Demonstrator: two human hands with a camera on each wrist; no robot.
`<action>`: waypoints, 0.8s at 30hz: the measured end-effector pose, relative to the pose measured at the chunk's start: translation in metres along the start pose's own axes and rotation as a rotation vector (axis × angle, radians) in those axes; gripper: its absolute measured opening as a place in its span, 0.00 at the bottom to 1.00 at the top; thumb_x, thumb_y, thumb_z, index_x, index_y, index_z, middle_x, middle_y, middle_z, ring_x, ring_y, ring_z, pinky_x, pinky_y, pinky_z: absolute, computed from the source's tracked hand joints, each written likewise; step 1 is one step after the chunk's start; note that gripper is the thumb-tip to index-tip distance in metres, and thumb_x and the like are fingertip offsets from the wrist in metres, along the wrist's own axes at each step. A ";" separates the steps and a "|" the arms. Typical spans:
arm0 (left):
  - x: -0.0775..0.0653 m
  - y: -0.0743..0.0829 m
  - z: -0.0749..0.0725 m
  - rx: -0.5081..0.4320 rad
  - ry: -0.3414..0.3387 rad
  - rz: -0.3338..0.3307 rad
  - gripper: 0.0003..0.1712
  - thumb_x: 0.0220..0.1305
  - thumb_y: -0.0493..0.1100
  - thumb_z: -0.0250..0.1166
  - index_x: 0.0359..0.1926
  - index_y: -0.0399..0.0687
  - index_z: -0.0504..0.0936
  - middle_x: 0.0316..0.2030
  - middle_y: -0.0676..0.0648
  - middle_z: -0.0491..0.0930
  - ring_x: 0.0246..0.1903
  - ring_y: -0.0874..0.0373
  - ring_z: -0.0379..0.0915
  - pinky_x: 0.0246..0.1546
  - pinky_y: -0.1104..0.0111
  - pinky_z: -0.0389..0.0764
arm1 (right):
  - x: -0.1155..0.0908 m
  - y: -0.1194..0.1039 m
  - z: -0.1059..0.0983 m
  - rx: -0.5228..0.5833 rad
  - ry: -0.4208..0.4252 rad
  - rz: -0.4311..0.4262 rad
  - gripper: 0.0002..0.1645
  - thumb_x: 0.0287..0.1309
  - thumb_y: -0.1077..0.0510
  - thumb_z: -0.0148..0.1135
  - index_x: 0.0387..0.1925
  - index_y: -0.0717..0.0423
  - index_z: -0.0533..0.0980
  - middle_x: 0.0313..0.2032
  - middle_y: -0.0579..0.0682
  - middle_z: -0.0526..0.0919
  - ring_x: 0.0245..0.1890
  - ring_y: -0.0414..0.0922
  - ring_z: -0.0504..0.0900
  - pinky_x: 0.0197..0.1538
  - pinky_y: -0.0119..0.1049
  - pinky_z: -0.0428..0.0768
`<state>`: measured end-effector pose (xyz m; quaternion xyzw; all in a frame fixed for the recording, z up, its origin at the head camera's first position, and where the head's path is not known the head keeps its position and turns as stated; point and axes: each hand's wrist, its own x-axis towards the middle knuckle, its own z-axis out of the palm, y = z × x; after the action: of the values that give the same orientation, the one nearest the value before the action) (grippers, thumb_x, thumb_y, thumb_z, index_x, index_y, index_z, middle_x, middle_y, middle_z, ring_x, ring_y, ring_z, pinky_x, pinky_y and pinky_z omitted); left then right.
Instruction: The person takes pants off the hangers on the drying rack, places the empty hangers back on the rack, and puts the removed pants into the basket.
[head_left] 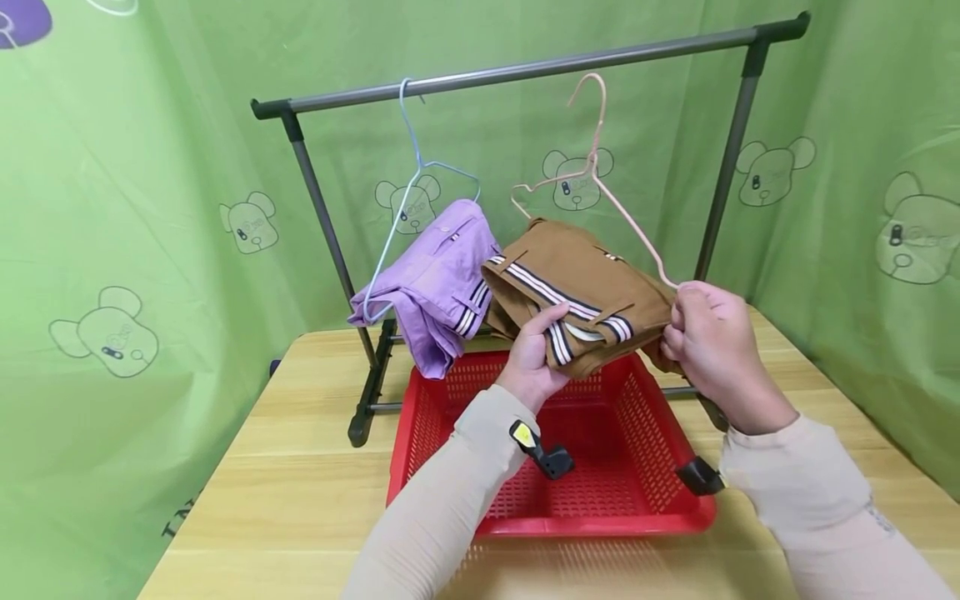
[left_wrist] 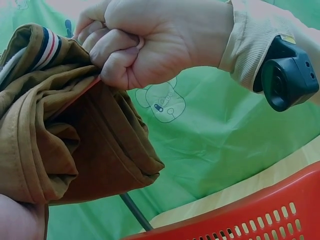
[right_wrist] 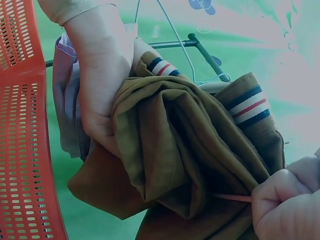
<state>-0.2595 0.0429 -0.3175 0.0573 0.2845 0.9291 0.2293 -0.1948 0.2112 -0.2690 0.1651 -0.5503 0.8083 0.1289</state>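
Brown pants (head_left: 577,275) with a striped waistband lie folded over the lower bar of a pink hanger (head_left: 626,218), above the basket. My left hand (head_left: 534,358) holds the pants from below at the waistband, thumb on top. With curled fingers, my right hand (head_left: 708,337) grips the hanger's right corner beside the pants. In the right wrist view, a short piece of the pink bar shows between the cloth folds and that hand. The hanger's hook sits just below the rail in the head view. Purple pants (head_left: 442,267) hang on a blue hanger (head_left: 408,187) to the left.
A dark metal rack (head_left: 525,77) stands on the wooden table (head_left: 300,467), the blue hanger hooked on its rail. Below my hands is a red perforated basket (head_left: 592,527). Green curtains (head_left: 187,167) with bear drawings surround the table.
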 end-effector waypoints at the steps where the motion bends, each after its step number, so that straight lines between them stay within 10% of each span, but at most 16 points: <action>1: 0.000 0.000 0.000 -0.003 -0.002 0.001 0.10 0.69 0.40 0.51 0.35 0.45 0.78 0.31 0.50 0.82 0.32 0.61 0.80 0.39 0.70 0.80 | 0.000 0.000 0.000 0.002 0.000 -0.002 0.18 0.70 0.66 0.35 0.24 0.63 0.65 0.10 0.44 0.61 0.07 0.35 0.59 0.13 0.34 0.50; 24: 0.007 0.003 0.014 0.015 0.006 0.044 0.09 0.68 0.39 0.52 0.34 0.45 0.79 0.30 0.50 0.82 0.30 0.61 0.81 0.36 0.70 0.80 | -0.002 -0.001 -0.010 -0.016 0.021 -0.017 0.22 0.73 0.63 0.38 0.19 0.61 0.63 0.08 0.44 0.60 0.07 0.40 0.53 0.13 0.36 0.48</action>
<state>-0.2636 0.0506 -0.3044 0.0625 0.2906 0.9320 0.2073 -0.1940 0.2203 -0.2725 0.1602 -0.5539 0.8044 0.1430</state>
